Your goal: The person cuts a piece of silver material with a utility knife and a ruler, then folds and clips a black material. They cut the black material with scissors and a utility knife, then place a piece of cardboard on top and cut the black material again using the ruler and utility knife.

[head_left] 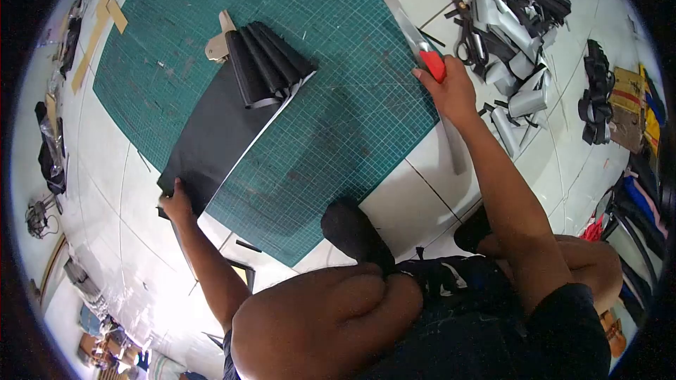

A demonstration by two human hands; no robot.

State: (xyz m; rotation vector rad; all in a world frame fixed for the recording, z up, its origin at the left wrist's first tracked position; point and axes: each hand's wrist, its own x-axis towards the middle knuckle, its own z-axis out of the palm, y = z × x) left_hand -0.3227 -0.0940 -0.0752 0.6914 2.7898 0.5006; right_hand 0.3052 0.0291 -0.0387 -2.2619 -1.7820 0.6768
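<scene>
Currently clenched: red cutter [433, 63], by right hand [451, 91].
Left hand [176, 204]: black sheet [211, 134] corner touched, grip cannot be told.
Sheet axis: laid diagonally, away from left fingers [175, 186].

Head view, steeply down, close overhead.

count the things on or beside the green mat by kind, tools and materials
mat: 1
black sheet, left hand on its corner: 1
strip bundle: 1
tan template: 1
ruler: 1
red cutter, in right hand: 1
scissors: 1
total: 7
</scene>
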